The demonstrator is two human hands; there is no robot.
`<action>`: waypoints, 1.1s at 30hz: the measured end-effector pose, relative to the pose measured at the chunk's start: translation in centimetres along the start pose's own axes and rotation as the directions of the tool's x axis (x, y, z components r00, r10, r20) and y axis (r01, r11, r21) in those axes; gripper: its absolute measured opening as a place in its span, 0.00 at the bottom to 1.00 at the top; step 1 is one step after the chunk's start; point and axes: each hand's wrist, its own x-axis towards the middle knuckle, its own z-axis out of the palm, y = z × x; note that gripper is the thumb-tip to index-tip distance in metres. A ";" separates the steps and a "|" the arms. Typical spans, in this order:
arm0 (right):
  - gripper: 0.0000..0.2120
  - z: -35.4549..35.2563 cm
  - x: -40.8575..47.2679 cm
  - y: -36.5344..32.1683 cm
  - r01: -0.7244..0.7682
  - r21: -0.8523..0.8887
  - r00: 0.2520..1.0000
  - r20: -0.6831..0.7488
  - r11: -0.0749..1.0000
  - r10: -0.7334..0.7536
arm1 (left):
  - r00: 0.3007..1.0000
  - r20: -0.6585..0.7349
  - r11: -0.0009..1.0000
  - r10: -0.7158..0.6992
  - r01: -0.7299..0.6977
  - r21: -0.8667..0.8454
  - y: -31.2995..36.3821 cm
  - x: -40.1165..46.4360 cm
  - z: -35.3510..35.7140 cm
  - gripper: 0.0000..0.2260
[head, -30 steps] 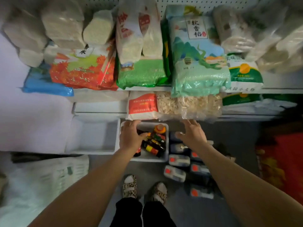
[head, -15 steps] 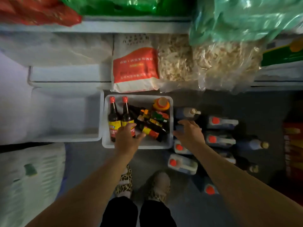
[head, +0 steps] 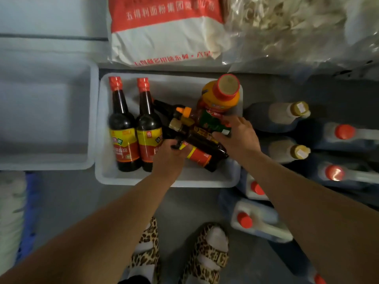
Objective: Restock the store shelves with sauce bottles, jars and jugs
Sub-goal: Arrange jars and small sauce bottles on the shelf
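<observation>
Nearest the viewer, jugs (head: 259,223) with red caps stand on the floor (head: 114,201) at the right, just beside a white bin (head: 164,181).

Inside the bin, the left hand (head: 167,155) has its grip curled round the lower end of a dark sauce bottle (head: 202,145) lying on its side. The right hand (head: 239,136) rests on the pile, its grip narrowed on a green-labelled bottle (head: 214,123).

Judgement: the step in hand is lifting bottles out for shelving. Each should be raised clear of its neighbours before it is carried, since the heap could shift.

Two upright soy sauce bottles (head: 135,128) stand at the bin's left. Their red-and-yellow labels carry Chinese characters, not clearly legible. An orange jar (head: 222,94) lies behind.

Farthest, a flour bag (head: 164,35) on the shelf shows a red band of Chinese print, partly blurred.
</observation>
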 end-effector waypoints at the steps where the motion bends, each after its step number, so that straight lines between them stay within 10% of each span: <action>1: 0.26 0.4 0.5 0.3 0.010 -0.012 1.000 -0.019 1.000 -0.010 | 0.999 0.005 0.999 -0.033 0.034 -0.037 -0.2 0.7 0.6 0.23; 16: 0.25 1.7 4.4 1.1 0.037 -0.254 0.999 -0.002 0.967 -0.038 | 0.982 0.070 0.903 -0.177 0.190 -0.385 0.5 4.6 4.7 0.10; 24: 0.32 1.4 4.7 1.4 0.021 -0.221 0.999 0.041 0.975 -0.012 | 0.965 0.011 0.911 -0.262 0.252 -0.326 0.8 6.0 5.3 0.33; 33: 0.31 1.3 5.5 1.9 0.058 -0.194 0.997 0.057 0.979 -0.048 | 0.948 -0.032 0.882 -0.317 0.283 -0.377 0.7 6.9 5.9 0.31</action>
